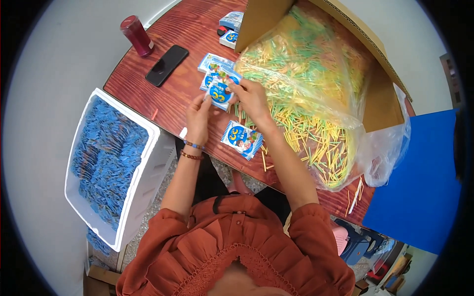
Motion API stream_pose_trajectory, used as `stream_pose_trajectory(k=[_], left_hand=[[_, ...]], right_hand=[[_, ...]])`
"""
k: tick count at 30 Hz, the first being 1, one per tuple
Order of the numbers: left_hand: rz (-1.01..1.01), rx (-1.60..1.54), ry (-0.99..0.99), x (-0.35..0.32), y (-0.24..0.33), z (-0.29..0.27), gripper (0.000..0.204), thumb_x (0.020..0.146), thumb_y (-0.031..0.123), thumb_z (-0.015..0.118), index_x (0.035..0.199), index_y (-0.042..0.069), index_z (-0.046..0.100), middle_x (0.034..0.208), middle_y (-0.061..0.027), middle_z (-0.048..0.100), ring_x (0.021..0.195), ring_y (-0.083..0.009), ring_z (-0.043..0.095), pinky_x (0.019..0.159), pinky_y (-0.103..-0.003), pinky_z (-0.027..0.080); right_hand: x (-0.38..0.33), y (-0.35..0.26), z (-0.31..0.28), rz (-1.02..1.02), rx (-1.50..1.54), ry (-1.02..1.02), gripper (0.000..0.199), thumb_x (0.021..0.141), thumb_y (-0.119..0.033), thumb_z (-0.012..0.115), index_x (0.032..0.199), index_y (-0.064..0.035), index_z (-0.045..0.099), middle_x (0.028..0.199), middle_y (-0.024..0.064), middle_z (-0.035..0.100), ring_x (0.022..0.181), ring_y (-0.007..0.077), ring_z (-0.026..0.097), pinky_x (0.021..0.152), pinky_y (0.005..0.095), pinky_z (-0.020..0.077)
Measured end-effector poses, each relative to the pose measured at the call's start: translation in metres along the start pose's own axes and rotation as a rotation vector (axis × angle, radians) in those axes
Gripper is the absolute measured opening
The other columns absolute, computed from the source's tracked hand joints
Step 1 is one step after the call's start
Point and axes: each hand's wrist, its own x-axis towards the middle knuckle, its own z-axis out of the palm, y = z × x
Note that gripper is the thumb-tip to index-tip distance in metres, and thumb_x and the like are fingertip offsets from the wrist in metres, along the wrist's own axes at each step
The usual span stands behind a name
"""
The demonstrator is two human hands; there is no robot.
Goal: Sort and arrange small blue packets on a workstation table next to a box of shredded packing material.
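Observation:
A small white and blue printed packet (220,92) is held up over the table between my two hands. My left hand (198,116) pinches its lower left edge. The fingers of my right hand (253,101) close on its right side. Just behind it, more of the same packets (208,60) lie overlapping on the table. Another packet (241,140) lies flat, nearer to me, below my right hand. To the right, a large clear plastic bag (296,81) spills thin yellow, green and orange sticks (316,148) close to my right forearm.
An open cardboard box (382,108) surrounds the bag. A black phone (167,65) and a red-filled bottle (137,36) are at the left on the wooden table (121,79). More packets (231,20) sit farther back. A white foam box (148,167) of blue pieces stands left.

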Motion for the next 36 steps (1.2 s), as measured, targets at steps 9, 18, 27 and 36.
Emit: stream_pose_trajectory(k=[9, 18, 27, 36], left_hand=[[-0.099, 0.387, 0.076, 0.058, -0.004, -0.030, 0.026, 0.094, 0.010, 0.055, 0.114, -0.007, 0.056, 0.089, -0.0119, 0.065, 0.070, -0.0167, 0.067, 0.059, -0.027, 0.058], [0.067, 0.346, 0.136, 0.057, -0.007, -0.028, 0.024, 0.091, 0.006, 0.057, 0.109, -0.010, 0.056, 0.088, -0.0137, 0.065, 0.069, -0.0186, 0.068, 0.056, -0.028, 0.059], [0.146, 0.342, 0.157, 0.019, -0.009, -0.029, 0.025, 0.092, 0.012, 0.059, 0.112, -0.004, 0.058, 0.095, -0.0104, 0.063, 0.077, -0.0146, 0.065, 0.065, -0.025, 0.054], [0.380, 0.954, -0.238, -0.030, -0.022, -0.003, 0.034, 0.077, 0.012, 0.073, 0.109, 0.006, 0.063, 0.094, -0.0078, 0.063, 0.083, -0.0218, 0.059, 0.076, -0.034, 0.046]], right_hand=[[0.053, 0.029, 0.026, 0.187, -0.330, 0.003, 0.022, 0.086, -0.017, 0.057, 0.079, 0.0025, 0.063, 0.074, 0.0190, 0.066, 0.061, 0.0270, 0.067, 0.062, 0.0401, 0.0520], [-0.078, 0.020, -0.049, -0.073, -0.841, -0.044, 0.029, 0.074, -0.029, 0.072, 0.083, -0.0033, 0.062, 0.078, 0.0113, 0.062, 0.077, 0.0274, 0.062, 0.068, 0.0383, 0.0467], [-0.092, 0.054, -0.056, -0.209, -0.682, 0.018, 0.023, 0.072, -0.023, 0.073, 0.073, -0.0036, 0.061, 0.068, 0.0084, 0.059, 0.068, 0.0255, 0.059, 0.062, 0.0369, 0.0446], [-0.099, 0.050, -0.056, -0.391, -0.809, 0.031, 0.028, 0.072, -0.023, 0.073, 0.086, -0.0026, 0.062, 0.077, 0.0112, 0.064, 0.073, 0.0283, 0.062, 0.062, 0.0391, 0.0450]])
